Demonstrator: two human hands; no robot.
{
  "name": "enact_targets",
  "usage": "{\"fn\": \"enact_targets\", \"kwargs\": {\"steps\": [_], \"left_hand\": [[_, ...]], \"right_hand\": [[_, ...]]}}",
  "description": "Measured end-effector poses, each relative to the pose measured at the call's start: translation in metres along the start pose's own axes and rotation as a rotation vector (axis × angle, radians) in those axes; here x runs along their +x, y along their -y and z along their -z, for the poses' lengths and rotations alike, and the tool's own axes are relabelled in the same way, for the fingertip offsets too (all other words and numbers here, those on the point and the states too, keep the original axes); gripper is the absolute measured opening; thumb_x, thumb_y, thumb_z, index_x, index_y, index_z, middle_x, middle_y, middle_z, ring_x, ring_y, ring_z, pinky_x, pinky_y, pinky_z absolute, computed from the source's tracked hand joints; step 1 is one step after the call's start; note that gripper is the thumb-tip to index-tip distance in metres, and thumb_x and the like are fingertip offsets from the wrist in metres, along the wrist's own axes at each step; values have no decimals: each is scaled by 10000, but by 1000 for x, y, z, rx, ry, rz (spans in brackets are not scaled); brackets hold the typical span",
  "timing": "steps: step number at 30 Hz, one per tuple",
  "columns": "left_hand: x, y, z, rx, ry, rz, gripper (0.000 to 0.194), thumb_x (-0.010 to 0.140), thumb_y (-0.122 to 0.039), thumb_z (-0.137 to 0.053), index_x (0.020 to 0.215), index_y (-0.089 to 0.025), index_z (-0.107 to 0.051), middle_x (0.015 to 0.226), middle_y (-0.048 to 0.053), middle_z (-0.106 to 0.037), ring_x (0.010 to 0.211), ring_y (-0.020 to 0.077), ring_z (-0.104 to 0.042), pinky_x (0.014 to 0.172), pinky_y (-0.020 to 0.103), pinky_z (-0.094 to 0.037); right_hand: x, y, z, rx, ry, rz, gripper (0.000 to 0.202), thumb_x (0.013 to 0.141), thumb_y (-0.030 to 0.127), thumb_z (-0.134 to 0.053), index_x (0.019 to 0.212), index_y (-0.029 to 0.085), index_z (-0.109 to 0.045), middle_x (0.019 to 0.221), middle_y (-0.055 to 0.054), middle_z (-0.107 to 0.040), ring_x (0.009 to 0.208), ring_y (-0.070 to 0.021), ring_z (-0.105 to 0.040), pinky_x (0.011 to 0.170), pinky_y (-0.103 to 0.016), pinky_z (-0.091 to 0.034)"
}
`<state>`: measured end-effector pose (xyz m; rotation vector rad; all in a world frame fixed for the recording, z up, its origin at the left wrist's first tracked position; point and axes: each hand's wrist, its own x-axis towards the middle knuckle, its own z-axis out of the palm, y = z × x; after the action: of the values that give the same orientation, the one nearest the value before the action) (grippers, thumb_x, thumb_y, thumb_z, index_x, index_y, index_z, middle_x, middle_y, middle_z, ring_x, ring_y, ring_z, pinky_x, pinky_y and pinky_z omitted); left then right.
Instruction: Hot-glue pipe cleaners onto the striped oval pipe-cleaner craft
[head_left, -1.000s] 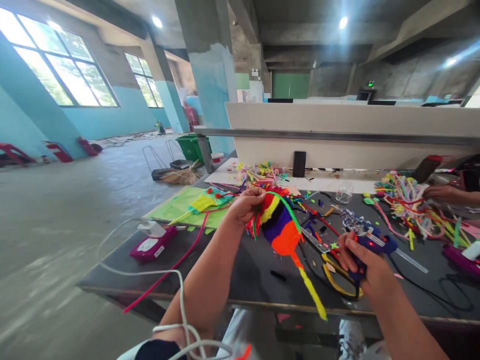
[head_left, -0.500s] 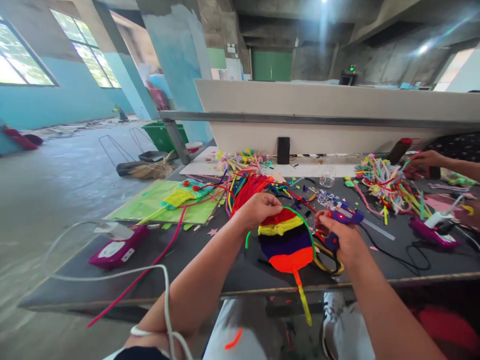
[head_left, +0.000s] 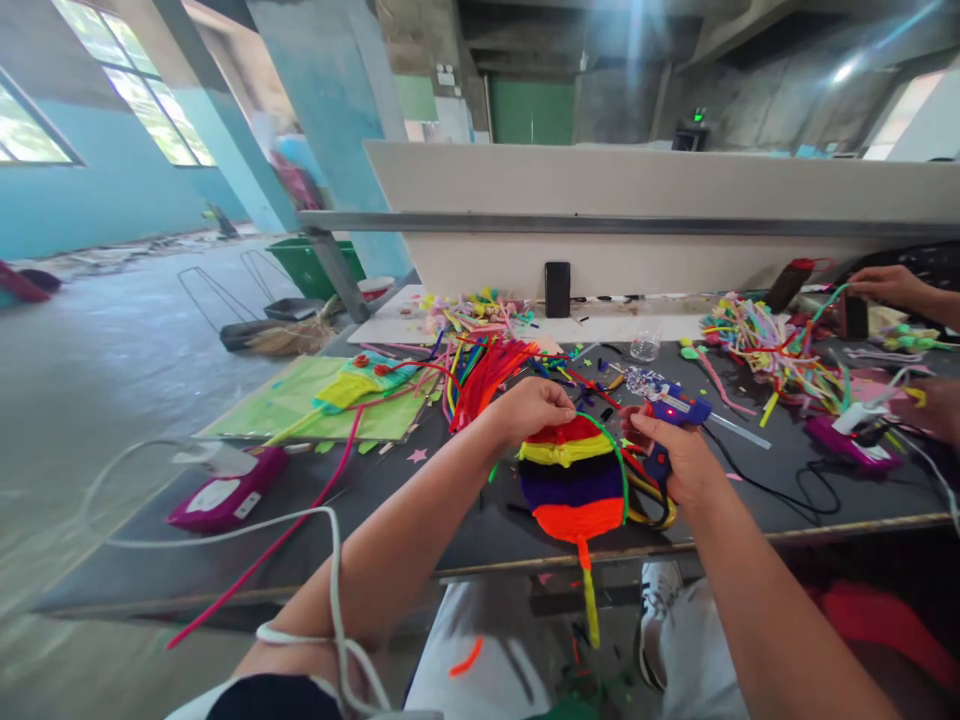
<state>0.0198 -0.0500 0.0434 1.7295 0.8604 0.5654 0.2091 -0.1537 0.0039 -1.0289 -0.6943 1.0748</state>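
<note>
A round fan-shaped piece point(head_left: 571, 482) of fuzzy pipe cleaners, striped red, yellow, dark blue and orange, hangs at the table's front edge with its yellow-tipped stem pointing down. My left hand point(head_left: 531, 412) pinches the top of it, where a green pipe cleaner point(head_left: 625, 475) runs along the right rim. The green strand's loose end shows at the left. In my right hand point(head_left: 682, 460) is a blue glue gun point(head_left: 679, 405), a red light lit on its body and a clear glue stick out of its back. Its nozzle tip is hard to make out, near the rim.
Red pipe cleaners point(head_left: 491, 380) lie behind my left hand. On green sheets point(head_left: 247, 405) rests a yellow-and-teal piece point(head_left: 349, 390). Purple power strips point(head_left: 225, 490) sit at both sides, with a white cable looping over my left arm. A co-worker's hand point(head_left: 889, 285) holds a green strand.
My left hand has shifted slightly right along the fan piece's top edge. The glue gun stays close to the rim. At the right, the co-worker's hand has lifted a green strand. The view has shifted a little.
</note>
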Motion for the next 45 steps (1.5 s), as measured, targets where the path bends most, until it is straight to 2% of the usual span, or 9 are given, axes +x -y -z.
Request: {"fn": "enact_targets", "kwargs": {"steps": [4, 9, 13, 18, 22, 27, 38, 45], "left_hand": [[-2, -11, -1, 79, 62, -12, 120, 632, -237, -650, 648, -119, -632, 522, -31, -536, 470, 68, -435, 468, 190, -323], [-4, -21, -19, 314, 132, -75, 137, 650, -231, -615, 706, -120, -672, 549, -19, -572, 505, 94, -490, 480, 194, -359], [-3, -24, -32, 410, 164, -114, 144, 665, -224, -607, 715, -118, -690, 560, -10, -594, 536, 112, -528, 495, 194, -379], [-1, -21, -40, 487, 117, -155, 126, 681, -219, -610, 707, -129, -694, 555, -9, -612, 533, 114, -539, 491, 192, -374], [-2, -18, -41, 482, 69, -147, 130, 703, -232, -598, 700, -134, -683, 546, -12, -606, 511, 111, -529, 476, 197, -364], [-2, -16, -41, 530, 25, -190, 120, 702, -222, -597, 693, -140, -684, 568, -12, -618, 533, 112, -537, 493, 200, -370], [-7, -24, -45, 592, 26, -198, 139, 717, -216, -589, 726, -155, -713, 628, -8, -658, 601, 120, -575, 554, 200, -406], [-9, -28, -50, 642, 3, -206, 130, 711, -206, -590, 706, -161, -712, 628, -3, -665, 609, 131, -576, 562, 208, -401]], "right_hand": [[0, 1, 2, -15, 13, -20, 180, 586, 255, -832, 700, 212, -699, 801, -1, -740, 731, -144, -661, 681, -240, -530], [-4, 4, 0, -46, 103, -103, 207, 546, 241, -838, 704, 184, -717, 733, -22, -731, 669, -163, -658, 626, -258, -516], [-7, 6, 0, -58, 159, -157, 254, 518, 236, -834, 739, 162, -731, 662, -25, -712, 626, -177, -651, 628, -292, -518], [-8, 7, 3, -40, 121, -121, 207, 534, 243, -807, 704, 183, -707, 663, 0, -701, 631, -156, -634, 645, -281, -503], [-8, 5, 3, -59, 89, -86, 196, 534, 237, -801, 669, 202, -665, 747, 8, -720, 688, -157, -638, 702, -293, -500], [-6, -2, 5, -156, 107, -90, 256, 501, 248, -811, 715, 185, -686, 735, -21, -712, 704, -198, -639, 702, -338, -488], [-5, -1, 4, -242, 135, -36, 210, 520, 226, -778, 683, 193, -649, 620, 22, -640, 612, -155, -576, 623, -294, -442], [-13, 9, -3, -184, 191, -51, 167, 516, 181, -743, 660, 194, -661, 609, 29, -648, 613, -148, -591, 632, -276, -446]]}}
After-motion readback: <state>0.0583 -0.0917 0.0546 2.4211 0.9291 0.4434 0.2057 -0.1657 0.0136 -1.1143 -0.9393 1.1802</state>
